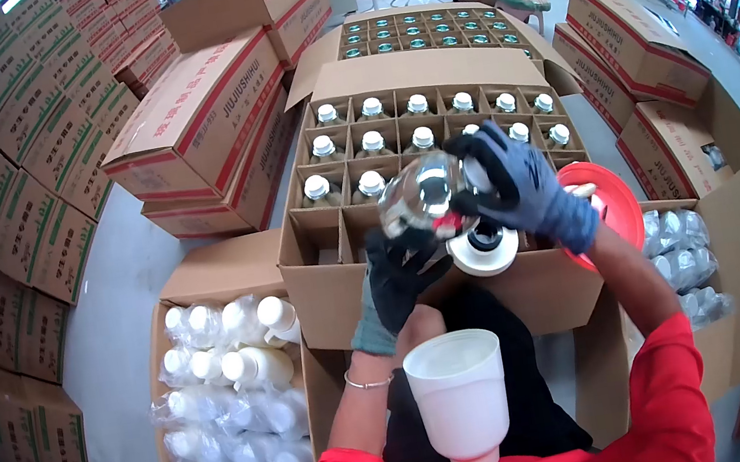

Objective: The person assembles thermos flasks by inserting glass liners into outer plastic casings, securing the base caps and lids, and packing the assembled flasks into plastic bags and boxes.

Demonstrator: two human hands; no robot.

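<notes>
A clear glass bottle (426, 192) lies tilted between my gloved hands, over the near side of a divided carton (371, 302). My right hand (515, 176) is closed around its white-capped neck end. My left hand (401, 279), in a dark-palmed glove, holds the lower end from below. A small red patch shows at the bottle's underside. Just below it is a white round piece (487, 256) with a dark centre, its kind unclear. Bottles with white caps (422, 138) stand in the carton's compartments. A white tapered container (457, 400) is in front of my body.
At left, an open box holds white bottles (256, 367), many in plastic wrap. A red basin (610, 205) with small pale pieces is beside my right forearm. More wrapped items (681, 261) fill a box at right. Stacked cartons (190, 114) flank both sides; another bottle carton (426, 31) stands beyond.
</notes>
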